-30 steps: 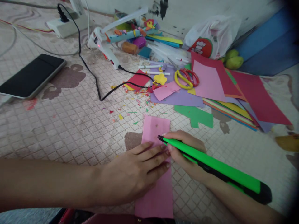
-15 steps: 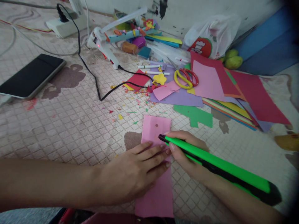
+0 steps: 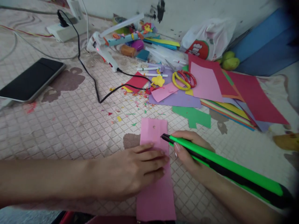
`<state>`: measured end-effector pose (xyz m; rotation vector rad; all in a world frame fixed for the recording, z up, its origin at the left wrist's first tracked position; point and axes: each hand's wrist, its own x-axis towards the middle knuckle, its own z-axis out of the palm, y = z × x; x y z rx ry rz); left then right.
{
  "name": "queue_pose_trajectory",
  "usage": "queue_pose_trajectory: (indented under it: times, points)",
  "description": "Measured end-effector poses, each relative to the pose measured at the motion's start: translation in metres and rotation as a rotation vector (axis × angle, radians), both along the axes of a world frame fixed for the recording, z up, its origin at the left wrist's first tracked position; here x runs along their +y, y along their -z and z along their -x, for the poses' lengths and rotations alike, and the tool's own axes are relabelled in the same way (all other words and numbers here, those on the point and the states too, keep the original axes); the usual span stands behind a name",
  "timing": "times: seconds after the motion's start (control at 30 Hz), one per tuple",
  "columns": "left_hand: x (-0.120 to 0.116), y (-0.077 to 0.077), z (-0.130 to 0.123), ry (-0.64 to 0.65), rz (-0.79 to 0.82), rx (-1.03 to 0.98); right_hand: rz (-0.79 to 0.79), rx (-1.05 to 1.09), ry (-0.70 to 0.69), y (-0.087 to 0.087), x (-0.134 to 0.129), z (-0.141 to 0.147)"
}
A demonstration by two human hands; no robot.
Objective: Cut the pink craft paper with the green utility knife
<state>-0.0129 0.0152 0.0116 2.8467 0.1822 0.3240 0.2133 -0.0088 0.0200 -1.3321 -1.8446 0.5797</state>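
A long pink paper strip (image 3: 156,199) lies on the patterned cloth in front of me, with a small hole near its far end. My left hand (image 3: 133,171) rests flat across its middle, fingers stretched out, pressing on it. In my right hand (image 3: 193,149) is a green and black cutter knife (image 3: 224,158), gripped near its front. The knife's dark tip is over the strip's right part, just beyond my left fingers. Whether the tip touches the paper I cannot tell.
Scissors (image 3: 181,81), a green paper piece (image 3: 192,115) and coloured sheets (image 3: 254,96) lie beyond the strip. A glue gun (image 3: 104,54) with a black cord is farther back. At the left are a phone (image 3: 32,77) and a power strip (image 3: 67,29).
The knife and my right hand have shifted slightly right, and the tip sits a little farther from my left fingers. The hole in the strip now looks paler. The whole view has shifted slightly.
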Motion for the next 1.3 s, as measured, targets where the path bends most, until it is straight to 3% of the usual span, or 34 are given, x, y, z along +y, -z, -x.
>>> queue_pose_trajectory:
  times: [0.3, 0.5, 0.67, 1.1, 1.3]
  points:
    - [-0.017, 0.010, -0.007, -0.128, -0.081, 0.025, -0.007, -0.027, -0.052, 0.003, -0.001, 0.007]
    - [-0.023, 0.008, -0.008, -0.165, 0.016, -0.021, -0.025, -0.055, -0.040, 0.000, -0.001, 0.006]
    - [-0.022, 0.008, -0.007, -0.119, -0.012, -0.104, -0.024, -0.037, -0.037, -0.005, -0.001, 0.008]
    - [-0.024, 0.013, -0.004, -0.109, -0.038, 0.016, 0.031, -0.011, -0.098, 0.001, 0.001, 0.014]
    - [-0.023, 0.007, -0.004, -0.099, -0.059, -0.113, 0.061, -0.033, -0.099, -0.005, 0.006, 0.019]
